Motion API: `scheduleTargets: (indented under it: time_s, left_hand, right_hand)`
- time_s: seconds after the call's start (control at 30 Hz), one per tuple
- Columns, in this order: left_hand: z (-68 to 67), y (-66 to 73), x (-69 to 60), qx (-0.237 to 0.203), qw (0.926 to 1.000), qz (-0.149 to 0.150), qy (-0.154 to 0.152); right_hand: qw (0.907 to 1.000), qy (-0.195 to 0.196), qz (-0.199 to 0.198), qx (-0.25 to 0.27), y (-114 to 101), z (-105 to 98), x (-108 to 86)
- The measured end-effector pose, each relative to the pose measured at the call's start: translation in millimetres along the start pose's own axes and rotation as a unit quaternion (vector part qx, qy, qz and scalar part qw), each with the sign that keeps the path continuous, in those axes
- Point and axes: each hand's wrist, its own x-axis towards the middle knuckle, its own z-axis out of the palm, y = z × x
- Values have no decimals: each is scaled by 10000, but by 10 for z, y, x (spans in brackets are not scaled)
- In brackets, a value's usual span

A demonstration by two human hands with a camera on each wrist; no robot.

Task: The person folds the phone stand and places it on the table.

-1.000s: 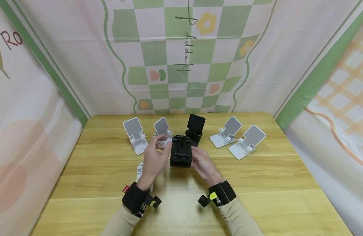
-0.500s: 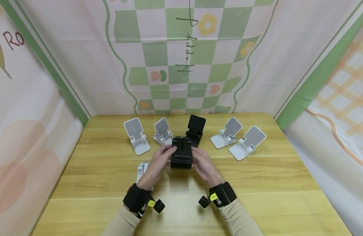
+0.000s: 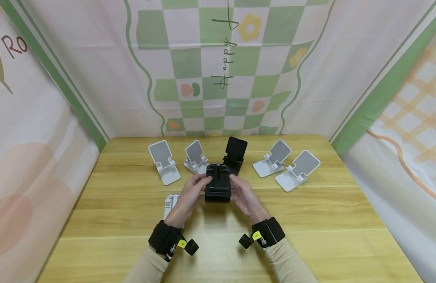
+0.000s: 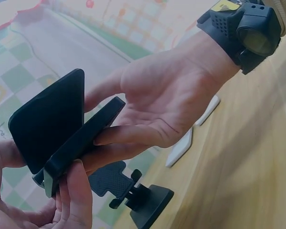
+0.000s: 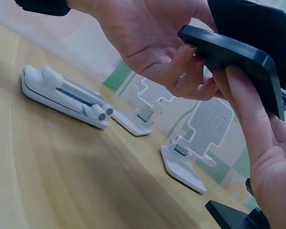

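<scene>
A black folding phone stand is held up over the middle of the table between both hands. My left hand grips its left side, thumb along the edge. The right hand holds the opposite side, fingers partly behind it. In the left wrist view, the phone stand's two plates stand apart at an angle, joined at a hinge low down. Fingers of both hands press the lower plate in the right wrist view. A folded white phone stand lies near my left wrist, partly hidden by it in the head view.
Along the back of the wooden table stand several unfolded phone stands: white ones at left and right, and a black stand just behind the held one. A patterned cloth hangs behind the table.
My left hand, loosely raised beside the black phone stand a second ago, has come down and taken hold of its left side. The right hand stays nearly in place.
</scene>
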Motion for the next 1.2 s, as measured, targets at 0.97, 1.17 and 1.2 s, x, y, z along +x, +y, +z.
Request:
scheduleTargets:
  time_s: [0.97,1.17,1.2]
  left_hand:
    - [-43,-69,-23,107,9998,147,-128]
    - [-48,-89,-13,230,9997,107,-70]
    - [-49,-92,-12,235,9996,106,-70]
  right_hand:
    - [9994,39,150,-325,8,-3,-21]
    - [9993,-20,131,-358,17,-6,-23]
    - [9992,-17,145,-362,18,-9,-23]
